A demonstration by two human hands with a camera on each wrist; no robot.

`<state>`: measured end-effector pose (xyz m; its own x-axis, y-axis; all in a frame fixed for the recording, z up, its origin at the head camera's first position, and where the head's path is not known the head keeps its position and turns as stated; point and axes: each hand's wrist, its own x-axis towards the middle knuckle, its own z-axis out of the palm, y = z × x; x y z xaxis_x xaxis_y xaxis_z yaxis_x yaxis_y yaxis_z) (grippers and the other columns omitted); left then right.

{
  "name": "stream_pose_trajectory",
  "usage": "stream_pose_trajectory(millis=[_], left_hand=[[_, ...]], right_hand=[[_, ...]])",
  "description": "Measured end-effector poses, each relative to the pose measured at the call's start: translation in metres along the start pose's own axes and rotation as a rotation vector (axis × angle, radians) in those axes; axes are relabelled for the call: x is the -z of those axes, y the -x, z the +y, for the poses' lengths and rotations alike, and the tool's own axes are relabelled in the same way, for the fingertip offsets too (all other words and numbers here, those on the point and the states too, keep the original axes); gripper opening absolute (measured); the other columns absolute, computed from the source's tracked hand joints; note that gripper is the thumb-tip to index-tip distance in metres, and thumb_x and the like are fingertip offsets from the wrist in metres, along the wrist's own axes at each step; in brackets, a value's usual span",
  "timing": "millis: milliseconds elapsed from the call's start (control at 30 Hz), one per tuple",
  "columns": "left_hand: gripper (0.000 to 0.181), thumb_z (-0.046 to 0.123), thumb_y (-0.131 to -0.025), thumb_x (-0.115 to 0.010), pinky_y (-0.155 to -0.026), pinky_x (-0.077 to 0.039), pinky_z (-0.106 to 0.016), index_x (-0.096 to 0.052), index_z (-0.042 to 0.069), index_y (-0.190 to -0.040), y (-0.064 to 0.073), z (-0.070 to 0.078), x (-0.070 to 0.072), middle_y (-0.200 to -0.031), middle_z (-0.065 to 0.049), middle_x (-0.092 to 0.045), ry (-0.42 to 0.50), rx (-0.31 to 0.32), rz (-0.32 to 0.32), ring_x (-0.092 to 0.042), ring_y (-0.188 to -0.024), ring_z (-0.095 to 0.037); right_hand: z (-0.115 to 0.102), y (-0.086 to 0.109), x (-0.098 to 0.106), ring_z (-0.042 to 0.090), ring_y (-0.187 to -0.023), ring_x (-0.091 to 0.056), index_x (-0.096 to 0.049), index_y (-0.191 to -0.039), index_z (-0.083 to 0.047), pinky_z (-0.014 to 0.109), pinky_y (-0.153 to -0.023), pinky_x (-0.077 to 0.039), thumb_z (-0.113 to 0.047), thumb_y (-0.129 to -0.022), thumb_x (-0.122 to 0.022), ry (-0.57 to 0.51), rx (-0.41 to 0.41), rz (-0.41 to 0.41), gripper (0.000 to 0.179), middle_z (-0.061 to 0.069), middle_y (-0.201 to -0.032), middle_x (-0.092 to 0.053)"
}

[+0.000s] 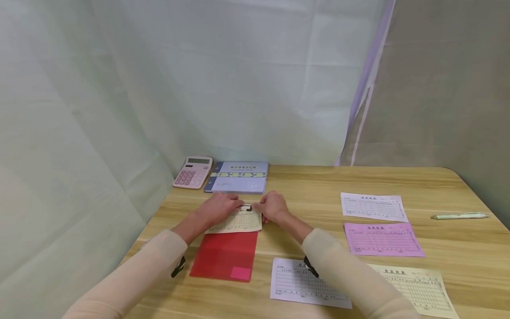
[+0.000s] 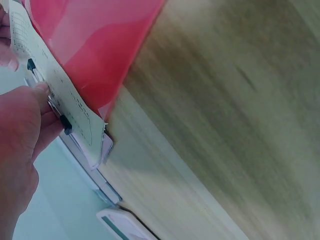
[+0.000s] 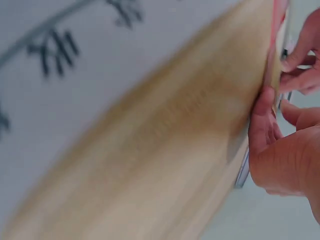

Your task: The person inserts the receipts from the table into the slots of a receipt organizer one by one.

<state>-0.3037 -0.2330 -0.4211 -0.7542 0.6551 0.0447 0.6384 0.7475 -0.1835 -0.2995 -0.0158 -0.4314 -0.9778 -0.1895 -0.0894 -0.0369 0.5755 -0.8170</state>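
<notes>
A red translucent folder (image 1: 225, 254) lies on the table with a cream printed form (image 1: 239, 222) over its upper part. Along the form's top edge runs a metal clip (image 2: 52, 102) with black ends. My left hand (image 1: 220, 208) grips this clip, thumb on its near side and fingers behind it, as the left wrist view shows. Opposite it, my right hand (image 1: 274, 207) holds the form's right upper edge between thumb and curled fingers, close to the clip. A lilac sheet edge (image 2: 106, 146) shows beneath the cream form.
Behind the hands are a pink calculator (image 1: 193, 173) and a blue account book (image 1: 239, 177). To the right lie a white form (image 1: 373, 206), a pink form (image 1: 383, 240), a cream form (image 1: 422, 288) and a pen (image 1: 460, 216). Another white form (image 1: 295, 283) lies partly under the right sleeve.
</notes>
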Motion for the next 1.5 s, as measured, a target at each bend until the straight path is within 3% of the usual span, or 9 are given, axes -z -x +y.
stream_pose_trajectory(millis=[133,267,367,500,767,1100,1300,1500], left_hand=[[0.023,0.020,-0.105,-0.069,-0.083,-0.060,-0.035,-0.077,0.017,-0.126,-0.001,0.001,-0.002,-0.108,-0.002,-0.072,-0.001,-0.004,0.005,-0.066,-0.084,-0.017],[0.022,0.020,-0.105,-0.069,-0.080,-0.059,-0.033,-0.078,0.017,-0.125,0.000,0.000,-0.004,-0.105,-0.001,-0.071,-0.005,-0.004,0.003,-0.063,-0.081,-0.015],[0.022,0.019,-0.106,-0.068,-0.079,-0.059,-0.033,-0.078,0.016,-0.125,0.000,0.000,-0.005,-0.105,-0.001,-0.071,-0.014,-0.013,0.009,-0.063,-0.081,-0.015],[0.024,0.013,-0.104,-0.069,-0.080,-0.061,-0.034,-0.077,0.014,-0.126,0.000,-0.001,-0.002,-0.107,-0.004,-0.071,-0.047,-0.038,0.015,-0.067,-0.083,-0.018],[0.030,0.011,-0.103,-0.071,-0.090,-0.061,-0.037,-0.075,0.015,-0.132,0.000,-0.001,0.002,-0.117,-0.005,-0.072,-0.024,-0.013,-0.032,-0.070,-0.097,-0.021],[0.030,0.011,-0.103,-0.071,-0.089,-0.061,-0.037,-0.075,0.016,-0.132,0.001,-0.002,-0.001,-0.118,-0.006,-0.073,-0.030,-0.022,-0.026,-0.071,-0.095,-0.021],[0.024,0.017,-0.105,-0.069,-0.084,-0.061,-0.036,-0.077,0.015,-0.128,0.000,-0.002,-0.002,-0.110,-0.005,-0.072,0.016,-0.013,-0.007,-0.068,-0.086,-0.019],[0.025,0.019,-0.105,-0.070,-0.085,-0.061,-0.037,-0.077,0.015,-0.128,-0.001,-0.001,0.000,-0.111,-0.005,-0.072,0.014,0.002,-0.015,-0.068,-0.087,-0.020]], right_hand=[[-0.004,0.003,0.008,0.016,-0.042,-0.061,-0.074,-0.080,0.002,0.027,-0.044,-0.053,-0.016,-0.102,-0.073,-0.013,-0.011,-0.074,0.028,0.010,-0.056,-0.067],[-0.005,0.009,0.010,0.017,-0.045,-0.065,-0.073,-0.081,0.007,0.030,-0.047,-0.057,-0.004,-0.101,-0.070,-0.119,-0.039,-0.112,0.023,0.013,-0.063,-0.072],[-0.004,0.013,0.009,0.018,-0.047,-0.066,-0.072,-0.086,0.010,0.031,-0.049,-0.058,0.000,-0.101,-0.067,-0.227,-0.065,-0.110,0.019,0.017,-0.068,-0.073],[-0.001,0.014,0.005,0.017,-0.047,-0.066,-0.072,-0.089,0.010,0.030,-0.048,-0.058,-0.001,-0.102,-0.066,-0.289,-0.083,-0.080,0.018,0.017,-0.069,-0.073],[0.001,0.010,0.001,0.017,-0.045,-0.065,-0.069,-0.086,0.008,0.030,-0.047,-0.057,-0.002,-0.101,-0.069,-0.275,-0.097,-0.045,0.018,0.014,-0.065,-0.071],[0.000,0.013,-0.004,0.017,-0.043,-0.066,-0.067,-0.084,0.002,0.030,-0.045,-0.056,-0.005,-0.101,-0.070,-0.193,-0.095,0.031,0.019,0.010,-0.059,-0.069],[0.002,0.011,-0.002,0.016,-0.043,-0.065,-0.070,-0.085,0.004,0.029,-0.045,-0.056,-0.006,-0.102,-0.068,-0.187,-0.090,0.001,0.020,0.011,-0.060,-0.070],[0.000,0.010,0.011,0.022,-0.047,-0.067,-0.070,-0.085,0.006,0.032,-0.049,-0.058,-0.012,-0.109,-0.054,-0.139,-0.029,-0.015,0.034,0.016,-0.066,-0.069]])
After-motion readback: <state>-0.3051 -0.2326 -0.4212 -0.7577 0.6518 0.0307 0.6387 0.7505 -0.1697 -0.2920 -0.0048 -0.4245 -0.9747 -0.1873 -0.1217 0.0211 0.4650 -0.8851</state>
